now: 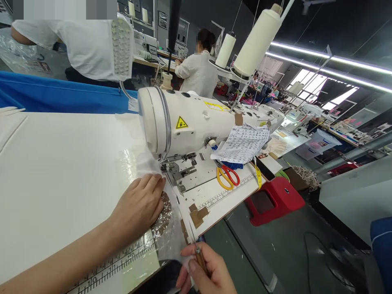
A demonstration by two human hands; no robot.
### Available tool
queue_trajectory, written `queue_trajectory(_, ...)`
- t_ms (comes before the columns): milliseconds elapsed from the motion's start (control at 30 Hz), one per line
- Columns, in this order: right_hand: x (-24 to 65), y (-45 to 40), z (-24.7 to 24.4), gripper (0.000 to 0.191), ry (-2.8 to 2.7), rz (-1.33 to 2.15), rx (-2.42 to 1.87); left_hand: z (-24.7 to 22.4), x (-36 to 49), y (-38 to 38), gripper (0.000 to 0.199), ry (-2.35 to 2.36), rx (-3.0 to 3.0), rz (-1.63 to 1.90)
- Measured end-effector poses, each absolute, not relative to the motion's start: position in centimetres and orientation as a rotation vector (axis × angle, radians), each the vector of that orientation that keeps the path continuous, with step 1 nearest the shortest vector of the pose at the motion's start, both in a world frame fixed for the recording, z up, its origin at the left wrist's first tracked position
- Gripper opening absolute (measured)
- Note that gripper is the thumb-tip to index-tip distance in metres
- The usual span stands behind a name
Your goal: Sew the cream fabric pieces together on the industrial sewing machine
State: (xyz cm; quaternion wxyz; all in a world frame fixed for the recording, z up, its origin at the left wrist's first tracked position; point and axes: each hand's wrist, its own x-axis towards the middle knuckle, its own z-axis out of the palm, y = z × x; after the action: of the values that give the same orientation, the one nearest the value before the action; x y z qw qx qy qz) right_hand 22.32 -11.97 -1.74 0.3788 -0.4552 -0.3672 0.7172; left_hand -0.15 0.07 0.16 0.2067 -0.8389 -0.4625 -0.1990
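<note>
My left hand (141, 200) lies flat on sheer white fabric (174, 234) at the left of the sewing machine (190, 118), fingertips close to the presser foot (165, 166). Beneath that palm the cloth has a shiny, crinkled patch (163, 214). Near the table's front edge, my right hand (211, 269) is closed around a wooden-handled awl (199, 256), its thin metal shaft pointing up toward the machine. The thumb and fingers of this hand also pinch the cloth's near edge. A narrow white strip (186, 222) runs from the foot down to the right hand.
Scissors (228, 177) with red and yellow handles lie right of the needle area. A handwritten sheet (243, 143) hangs on the machine, and a yellow tape measure (258, 175) dangles below. A red stool (275, 200) stands beyond the table edge. Co-workers (199, 69) sit behind.
</note>
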Motion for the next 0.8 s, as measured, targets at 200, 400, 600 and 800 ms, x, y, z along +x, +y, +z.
queue_trajectory(200, 23.0, -11.4, -1.8, 0.058, -1.105, 1.723, -1.201, -0.5, -0.7, 1.3, 0.046, -1.325, -2.338, -0.591)
queue_trajectory(400, 23.0, -11.0, -1.8, 0.054, -1.173, 1.676, -1.192, -0.4, -0.8, 1.2, 0.049, -1.354, -2.332, -0.58)
queue_trajectory(600, 23.1, -10.5, -1.9, 0.053, -1.262, 1.66, -1.175, -0.1, -0.1, 0.2, 0.043, -1.294, -2.335, -0.57)
queue_trajectory(800, 22.6, -10.1, -1.7, 0.054, -1.238, 1.645, -1.168, -0.2, 0.3, -0.1, 0.041, -1.302, -2.356, -0.577)
